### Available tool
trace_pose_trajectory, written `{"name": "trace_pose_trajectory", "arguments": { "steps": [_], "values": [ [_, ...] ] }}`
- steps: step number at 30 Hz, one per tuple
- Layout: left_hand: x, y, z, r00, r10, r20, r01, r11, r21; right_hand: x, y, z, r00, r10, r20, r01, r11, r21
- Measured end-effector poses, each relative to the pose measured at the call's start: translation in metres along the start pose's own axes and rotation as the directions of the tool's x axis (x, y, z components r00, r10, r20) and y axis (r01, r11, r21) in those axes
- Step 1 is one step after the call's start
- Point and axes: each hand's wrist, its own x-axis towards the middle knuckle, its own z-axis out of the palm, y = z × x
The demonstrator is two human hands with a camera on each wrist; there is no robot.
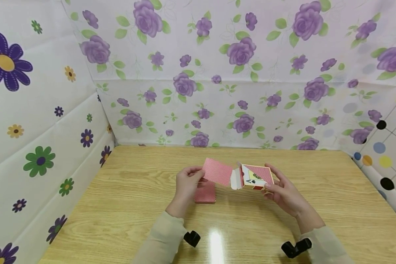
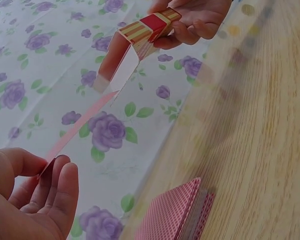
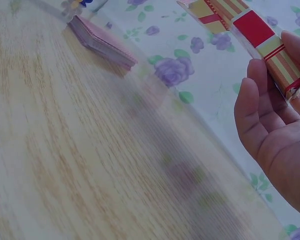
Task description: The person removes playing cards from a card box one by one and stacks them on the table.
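My left hand pinches a red-backed playing card by its left end, thumb on top. The card's other end reaches the opened flap of a card box, printed with an ace of spades on a red pattern. My right hand grips the box at its far right end, with the open mouth facing left. In the left wrist view the card shows nearly edge-on, its tip at the white flap. Below the left hand, a stack of red-backed playing cards lies on the table.
The wooden table runs back to a wall covered in purple-rose cloth. Flowered cloth hangs at the left and dotted cloth at the right. Black camera mounts sit on both wrists.
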Motion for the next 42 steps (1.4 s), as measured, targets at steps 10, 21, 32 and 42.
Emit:
{"name": "trace_pose_trajectory", "arguments": {
  "steps": [10, 21, 32, 42],
  "values": [
    [0.003, 0.001, -0.008, 1.0, 0.004, -0.022, -0.004, 0.999, 0.032, 0.0, -0.001, 0.001, 1.0, -0.002, 0.008, 0.002, 1.0, -0.01],
    [0.01, -0.003, -0.014, 0.999, 0.023, -0.044, -0.017, 0.992, 0.123, 0.0, -0.002, 0.0, 1.0, 0.0, -0.002, 0.0, 1.0, -0.028],
    [0.015, -0.001, -0.018, 0.999, -0.008, -0.053, 0.015, 0.992, 0.125, 0.0, -0.001, 0.0, 1.0, -0.009, 0.022, 0.01, 1.0, -0.011],
    [0.024, -0.009, -0.02, 0.995, 0.018, -0.097, -0.003, 0.988, 0.153, -0.001, 0.0, -0.001, 1.0, -0.006, 0.017, 0.006, 1.0, -0.023]
  ]
}}
